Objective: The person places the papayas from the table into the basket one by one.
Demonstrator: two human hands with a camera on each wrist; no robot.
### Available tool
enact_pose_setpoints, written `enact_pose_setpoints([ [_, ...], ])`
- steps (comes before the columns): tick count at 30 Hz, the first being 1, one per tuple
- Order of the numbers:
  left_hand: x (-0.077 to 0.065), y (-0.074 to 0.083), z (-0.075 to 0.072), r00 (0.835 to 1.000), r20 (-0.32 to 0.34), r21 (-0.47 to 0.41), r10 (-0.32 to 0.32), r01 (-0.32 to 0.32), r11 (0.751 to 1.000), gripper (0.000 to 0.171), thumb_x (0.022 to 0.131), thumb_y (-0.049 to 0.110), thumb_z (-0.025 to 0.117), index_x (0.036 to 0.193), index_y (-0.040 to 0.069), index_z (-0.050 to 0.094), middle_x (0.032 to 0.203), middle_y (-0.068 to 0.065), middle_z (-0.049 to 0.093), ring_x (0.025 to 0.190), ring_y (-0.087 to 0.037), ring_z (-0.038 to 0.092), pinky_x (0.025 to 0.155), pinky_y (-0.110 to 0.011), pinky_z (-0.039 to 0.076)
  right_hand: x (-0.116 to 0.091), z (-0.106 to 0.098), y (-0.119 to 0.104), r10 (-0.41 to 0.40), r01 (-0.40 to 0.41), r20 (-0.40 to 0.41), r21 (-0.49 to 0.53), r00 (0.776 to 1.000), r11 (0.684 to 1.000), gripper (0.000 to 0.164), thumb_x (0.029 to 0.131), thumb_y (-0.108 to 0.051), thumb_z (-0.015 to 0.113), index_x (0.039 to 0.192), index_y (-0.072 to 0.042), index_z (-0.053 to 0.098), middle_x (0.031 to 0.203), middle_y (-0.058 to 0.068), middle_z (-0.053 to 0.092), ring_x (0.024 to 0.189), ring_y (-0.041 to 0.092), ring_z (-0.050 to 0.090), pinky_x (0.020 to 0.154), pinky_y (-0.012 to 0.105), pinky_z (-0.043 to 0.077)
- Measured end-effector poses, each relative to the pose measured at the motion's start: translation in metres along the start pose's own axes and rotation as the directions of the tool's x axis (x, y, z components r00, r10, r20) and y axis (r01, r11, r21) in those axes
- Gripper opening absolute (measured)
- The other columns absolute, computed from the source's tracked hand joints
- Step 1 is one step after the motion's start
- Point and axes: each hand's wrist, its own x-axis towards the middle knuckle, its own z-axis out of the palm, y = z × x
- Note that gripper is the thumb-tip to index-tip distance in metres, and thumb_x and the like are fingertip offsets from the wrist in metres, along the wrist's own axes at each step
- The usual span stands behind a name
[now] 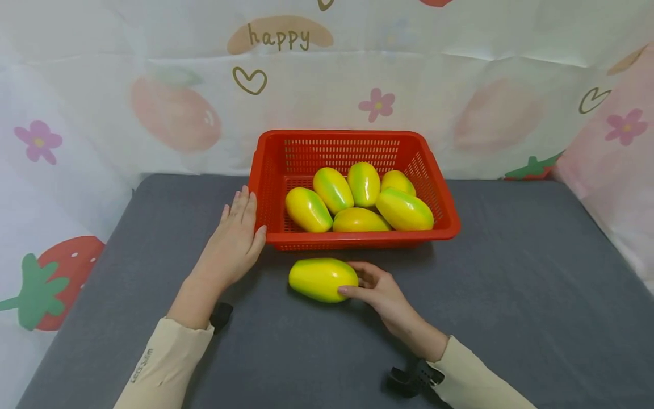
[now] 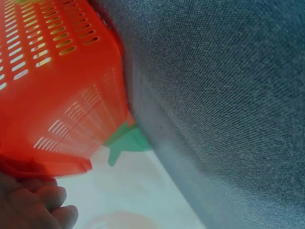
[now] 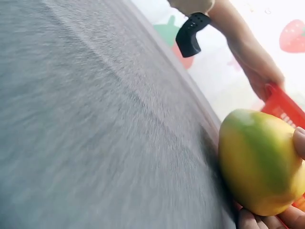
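In the head view my right hand point(image 1: 383, 298) grips the right end of a yellow-green mango point(image 1: 321, 279), thumb on the near side and fingers behind. The mango lies in front of the red plastic basket point(image 1: 357, 237), close over the grey cloth. My left hand point(image 1: 232, 238) rests with straight fingers along the basket's left rim. Inside the basket are several similar mangoes point(image 1: 309, 210). The right wrist view shows the gripped mango point(image 3: 257, 162) up close, with fingertips point(image 3: 299, 140) on it. In the left wrist view, fingers point(image 2: 50, 196) touch the basket's rim point(image 2: 47, 167).
A grey cloth point(image 1: 511, 295) covers the table. Behind it hangs a white curtain point(image 1: 317, 102) printed with fruit, hearts and flowers. Black wrist straps point(image 1: 416, 378) are worn on both arms.
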Motion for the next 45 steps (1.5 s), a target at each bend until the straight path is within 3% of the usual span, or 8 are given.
enact_pose_setpoints([
  [14,-0.001,-0.003,0.000,1.000,-0.002,0.006,0.003,-0.003,1.000,0.064,0.098,0.024,0.039,0.146,-0.010,0.013,0.154,-0.024,0.006,0.142,-0.037,0.007,0.113,-0.050,0.008,-0.036,-0.043,0.003,0.089,-0.086,-0.077,0.034,0.993,0.996,0.056,0.083,-0.013,0.071,0.133,0.000,0.048,0.132,0.015,0.052,0.108,0.022,0.056,0.084,0.027,0.048],
  [38,-0.001,0.000,-0.001,1.000,0.006,0.008,-0.004,0.003,1.000,0.065,0.098,0.023,0.040,0.146,-0.010,0.013,0.154,-0.025,0.006,0.142,-0.037,0.007,0.113,-0.050,0.008,-0.059,-0.068,-0.017,-0.047,0.043,-0.112,-0.039,0.993,0.998,0.055,0.086,-0.011,0.069,0.134,0.001,0.046,0.128,0.010,0.054,0.104,0.017,0.057,0.084,0.025,0.050],
  [45,-0.001,0.001,-0.002,1.000,0.017,0.007,-0.009,0.009,1.000,0.065,0.098,0.024,0.039,0.147,-0.010,0.012,0.154,-0.024,0.006,0.142,-0.036,0.006,0.113,-0.050,0.007,-0.068,-0.077,-0.034,-0.149,0.145,-0.096,-0.043,0.984,0.988,0.049,0.088,-0.007,0.065,0.134,-0.001,0.047,0.124,0.002,0.057,0.104,0.018,0.057,0.083,0.026,0.051],
])
